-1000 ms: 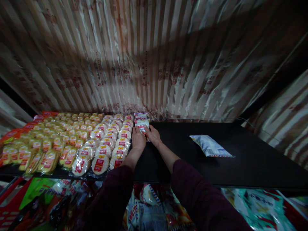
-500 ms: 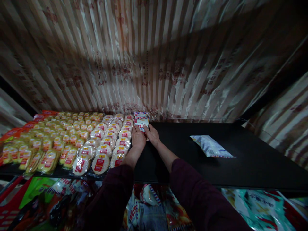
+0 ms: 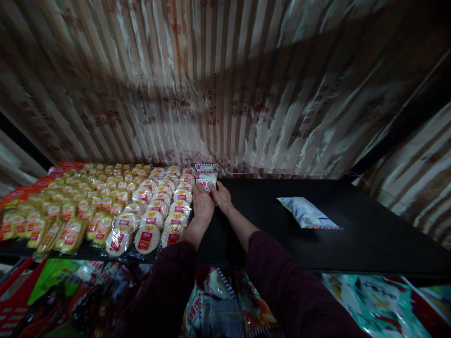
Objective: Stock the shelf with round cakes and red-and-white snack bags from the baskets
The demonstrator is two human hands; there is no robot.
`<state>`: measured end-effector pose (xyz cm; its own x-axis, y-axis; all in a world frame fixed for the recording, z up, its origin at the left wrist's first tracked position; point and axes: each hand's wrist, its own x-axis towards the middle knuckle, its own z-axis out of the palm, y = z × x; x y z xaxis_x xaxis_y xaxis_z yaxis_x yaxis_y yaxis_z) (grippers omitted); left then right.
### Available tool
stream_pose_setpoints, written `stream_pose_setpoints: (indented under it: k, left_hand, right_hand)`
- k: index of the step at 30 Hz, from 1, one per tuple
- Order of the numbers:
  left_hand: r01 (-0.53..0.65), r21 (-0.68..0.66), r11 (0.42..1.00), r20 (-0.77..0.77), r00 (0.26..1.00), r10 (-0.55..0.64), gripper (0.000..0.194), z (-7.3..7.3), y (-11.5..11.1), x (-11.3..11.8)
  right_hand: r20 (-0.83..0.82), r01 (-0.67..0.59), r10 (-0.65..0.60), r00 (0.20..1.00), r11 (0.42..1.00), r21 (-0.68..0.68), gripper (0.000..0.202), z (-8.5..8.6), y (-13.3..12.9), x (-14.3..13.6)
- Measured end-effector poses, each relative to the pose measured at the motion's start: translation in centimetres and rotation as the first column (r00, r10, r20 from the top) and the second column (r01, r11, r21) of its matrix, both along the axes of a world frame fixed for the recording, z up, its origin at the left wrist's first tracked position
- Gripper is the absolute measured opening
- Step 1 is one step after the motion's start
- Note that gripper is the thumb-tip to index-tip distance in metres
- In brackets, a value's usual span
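A small white snack packet (image 3: 206, 179) with red and blue print lies at the back of the black shelf, its lower part covered by my hands. Another packet (image 3: 206, 167) with a striped edge stands right behind it. My left hand (image 3: 203, 203) is on the packet's lower left, beside the rows of round wrapped biscuits (image 3: 179, 207). From the right, my right hand (image 3: 221, 196) holds the same packet, with its fingertips close to my left fingers. Apart from these, a single white and blue packet (image 3: 308, 213) lies on the right side of the shelf.
Rows of yellow wrapped cakes (image 3: 72, 231) fill the left of the black shelf (image 3: 253, 253). Striped plastic sheeting (image 3: 225, 94) hangs behind. Below the front edge are several bagged snacks (image 3: 221, 310), teal bags (image 3: 377, 300) and a red basket (image 3: 14, 305).
Both hands stay at the packet, with only a slight shift of the right hand and forearm to the left. The view has moved a little; the shelf goods have not.
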<state>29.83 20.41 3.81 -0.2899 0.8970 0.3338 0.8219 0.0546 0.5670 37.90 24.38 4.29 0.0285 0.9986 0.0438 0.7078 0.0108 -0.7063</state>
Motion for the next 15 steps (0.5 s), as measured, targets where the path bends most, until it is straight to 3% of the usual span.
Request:
stream_pose_setpoints:
  k: [9, 15]
  left_hand:
    - [0.107, 0.053, 0.993, -0.089, 0.991, -0.102, 0.054, -0.6, -1.7, 0.5]
    - [0.162, 0.01, 0.987, -0.155, 0.975, -0.158, 0.055, -0.8, -2.3, 0.2]
  right_hand:
    - [-0.036, 0.034, -0.034, 0.999, 0.999, 0.006, 0.051, 0.2, -0.1, -0.1]
    - [-0.127, 0.033, -0.031, 0.991, 0.999, 0.014, 0.055, 0.4, -0.7, 0.1]
